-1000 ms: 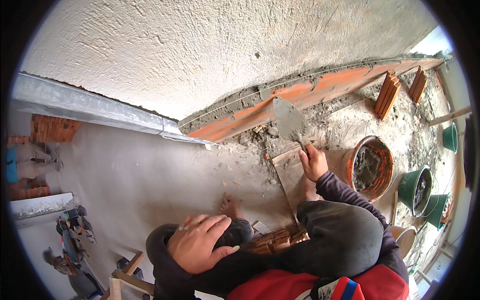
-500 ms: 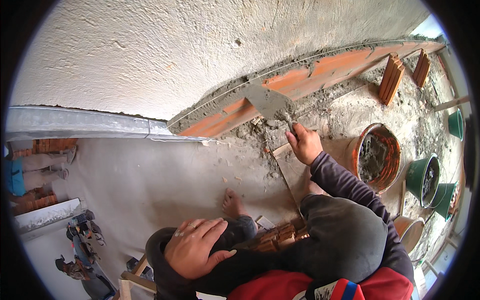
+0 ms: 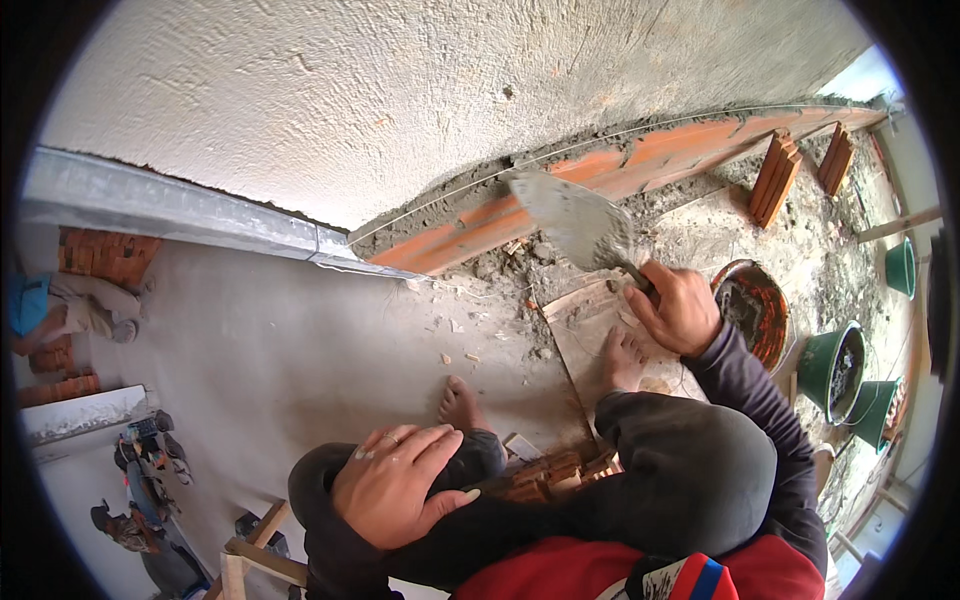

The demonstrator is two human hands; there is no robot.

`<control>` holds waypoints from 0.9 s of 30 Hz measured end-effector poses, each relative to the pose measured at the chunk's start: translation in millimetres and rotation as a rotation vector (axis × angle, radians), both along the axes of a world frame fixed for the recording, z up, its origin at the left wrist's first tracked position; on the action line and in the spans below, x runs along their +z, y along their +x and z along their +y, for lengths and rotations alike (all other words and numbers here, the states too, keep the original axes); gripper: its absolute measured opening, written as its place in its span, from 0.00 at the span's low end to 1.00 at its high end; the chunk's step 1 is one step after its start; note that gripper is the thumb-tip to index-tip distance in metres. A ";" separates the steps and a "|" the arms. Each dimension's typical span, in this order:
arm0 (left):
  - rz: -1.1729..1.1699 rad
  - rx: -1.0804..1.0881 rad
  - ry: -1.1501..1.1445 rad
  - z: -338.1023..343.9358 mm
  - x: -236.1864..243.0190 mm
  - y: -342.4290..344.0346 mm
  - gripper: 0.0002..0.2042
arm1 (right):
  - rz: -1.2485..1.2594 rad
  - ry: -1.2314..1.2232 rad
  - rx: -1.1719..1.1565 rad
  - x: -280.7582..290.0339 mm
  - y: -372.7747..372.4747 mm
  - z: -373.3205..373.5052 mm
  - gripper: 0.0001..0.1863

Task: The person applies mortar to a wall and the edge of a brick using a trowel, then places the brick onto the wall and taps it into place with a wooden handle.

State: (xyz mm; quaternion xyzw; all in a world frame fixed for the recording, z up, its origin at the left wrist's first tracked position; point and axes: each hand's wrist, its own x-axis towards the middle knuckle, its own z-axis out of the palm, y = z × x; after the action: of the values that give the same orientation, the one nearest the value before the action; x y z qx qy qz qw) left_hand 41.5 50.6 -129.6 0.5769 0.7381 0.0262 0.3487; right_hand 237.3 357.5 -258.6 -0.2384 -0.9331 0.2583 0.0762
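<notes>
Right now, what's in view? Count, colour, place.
Trowel: 1, grey, upper centre
Wall: 1, cream, top
Brickwork: 1 strip, orange, along wall
String: 1, white, along brickwork
Metal beam: 1, grey, left
Upright bricks: 2 stacks, orange, right
Mortar tub: 1, orange, right
Buckets: 3, green, right
Brick piles: several, orange, left
Bricks: several, orange, lower centre
Wood frame: 1, tan, lower left
Clutter: uncounted, mixed, lower left
Co-worker: 1, turquoise top, left
Feet: 2, bare, centre
Left hand: 1, bare, left knee
Right hand: 1, bare, on trowel
</notes>
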 end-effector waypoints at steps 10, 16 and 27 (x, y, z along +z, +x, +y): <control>-0.012 0.018 0.131 -11.3 1.1 -2.5 0.28 | -0.206 0.456 0.314 91.5 -50.2 8.0 0.14; -0.025 0.032 0.161 -17.7 2.1 -2.2 0.27 | -0.483 0.376 0.288 106.5 -50.8 28.5 0.16; -0.040 0.005 0.208 -14.9 2.1 -1.6 0.27 | -0.292 0.084 0.193 85.6 -30.8 43.3 0.16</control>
State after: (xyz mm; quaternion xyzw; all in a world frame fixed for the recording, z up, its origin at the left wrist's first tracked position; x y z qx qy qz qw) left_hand 39.9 35.7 -127.5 0.6075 0.7258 0.1151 0.3015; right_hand 206.5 400.8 -173.1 -0.1794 -0.9628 0.1878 -0.0753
